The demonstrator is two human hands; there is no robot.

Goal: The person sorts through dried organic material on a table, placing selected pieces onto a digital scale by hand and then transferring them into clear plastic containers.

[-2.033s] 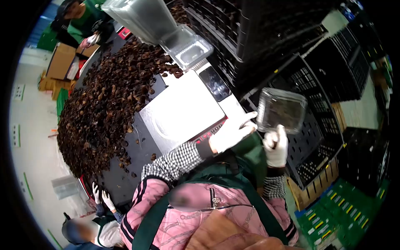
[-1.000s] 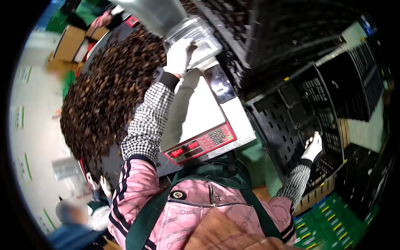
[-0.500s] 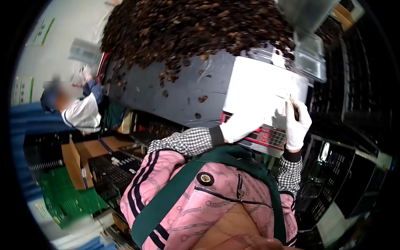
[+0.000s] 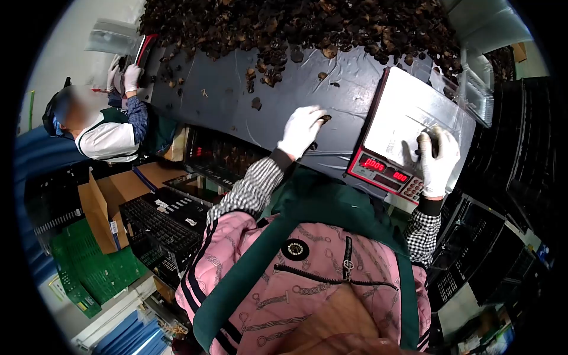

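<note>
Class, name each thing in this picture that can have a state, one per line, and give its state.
Scale: on, red digits lit
Dark heap: loose, spread out at its near edge
Left hand: gloved, pinching a dark piece
Right hand: gloved, curled on another piece
Cardboard box: open, flaps raised

Small dark piece point(image 4: 325, 119) in left hand point(image 4: 302, 132)

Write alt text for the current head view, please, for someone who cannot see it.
A person's white-gloved right hand holds something dark over a digital scale, while the left hand pinches a small dark piece above a gray table. Beyond lies a big heap of dark pieces; a co-worker is at the left.
</note>
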